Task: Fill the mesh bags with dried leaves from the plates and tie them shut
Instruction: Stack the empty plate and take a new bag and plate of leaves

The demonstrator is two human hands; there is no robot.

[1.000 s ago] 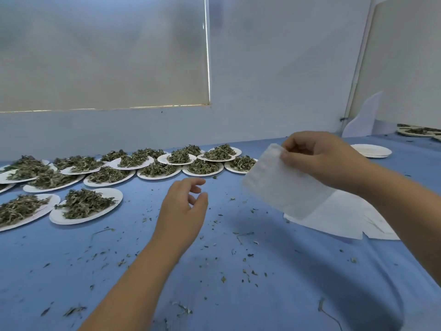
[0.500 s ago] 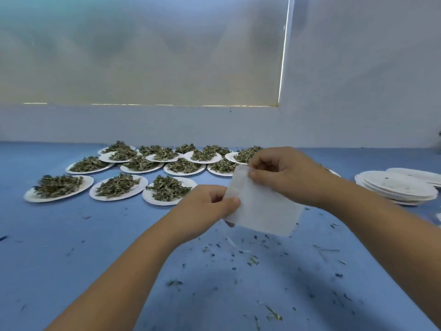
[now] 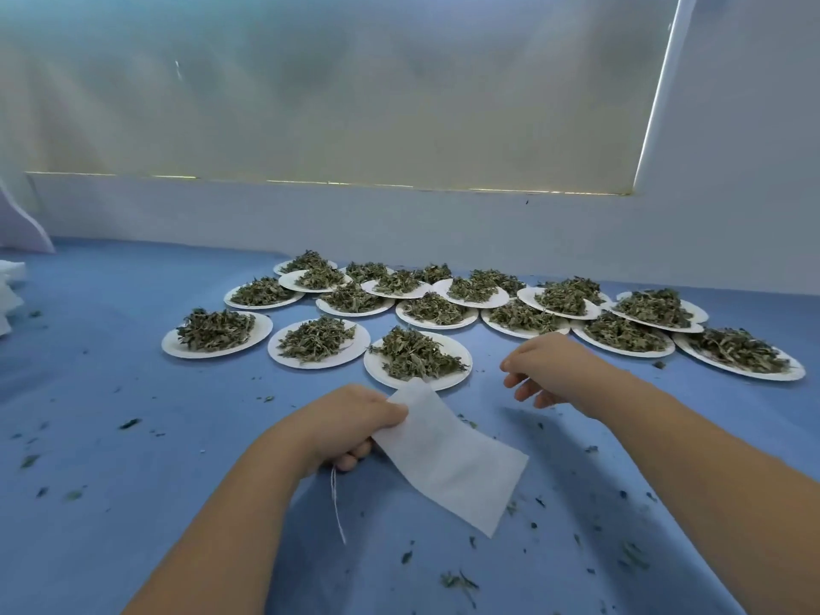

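1. Mesh bag is flat and empty. The left grip pinches its far-left end, with fingers and thumb curled round that edge. The rest slopes out to the near right over the desk; whether its low corner touches the surface cannot be told.
2. The right grip holds nothing, its fingers loosely curled. It hovers apart from the bag, just right of the nearest plate, which is heaped with dried leaves.
3. The bag's mouth looks pressed flat. If leaves arrive before it is spread open, they will likely slide off the cloth and join the crumbs already littering the desk.
4. The bag is limp and held at one end only, so it may fold over or slip as a handful drops in.
5. The drawstring dangles loose below the left grip. It could snag on the forearm or get buried with the leaves, which would make tying awkward.
6. The leaves look brittle and are piled high, so a big pinch probably sheds pieces on the way across.
7. The far plates overlap, so dragging one could tip its neighbours.
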